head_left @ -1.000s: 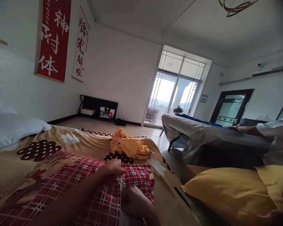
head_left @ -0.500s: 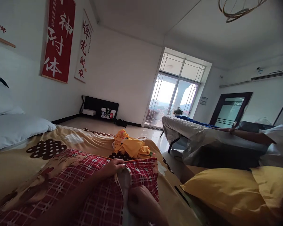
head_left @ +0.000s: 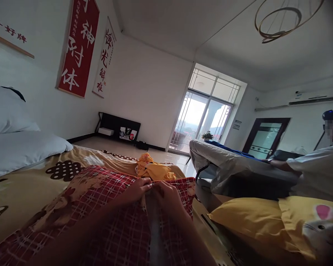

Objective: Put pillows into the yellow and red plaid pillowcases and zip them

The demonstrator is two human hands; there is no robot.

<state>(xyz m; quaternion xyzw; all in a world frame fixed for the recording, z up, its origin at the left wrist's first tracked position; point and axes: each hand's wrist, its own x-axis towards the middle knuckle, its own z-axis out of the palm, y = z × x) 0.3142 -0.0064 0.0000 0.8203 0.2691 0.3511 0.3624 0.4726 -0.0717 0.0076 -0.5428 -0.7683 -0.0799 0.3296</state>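
Note:
A red plaid fabric cover [head_left: 108, 188], like a pillowcase, lies before me with a brown and beige printed part on its left. A long slit down its middle shows a pale grey inside [head_left: 155, 236]. My left hand [head_left: 140, 189] pinches the cover's edge at the far end of the slit. Close against it, my right hand [head_left: 168, 195] has its fingers bent onto the same edge. Whatever small piece lies between the fingertips is hidden. Just beyond both hands, a crumpled yellow cloth [head_left: 155, 170] rests on the patterned bedspread [head_left: 88, 159].
White pillows [head_left: 30, 147] are stacked at the left. Yellow pillows [head_left: 244, 218], one with an animal face, lie at the right. Beyond them a person in a white top [head_left: 319, 166] reaches onto a plastic-covered table [head_left: 227, 159]. A low black bench [head_left: 116, 125] stands by the wall.
My right hand has moved up and away from me along the slit, from its near part to beside my left hand. My left hand keeps its pinch at the edge. The view has shifted slightly.

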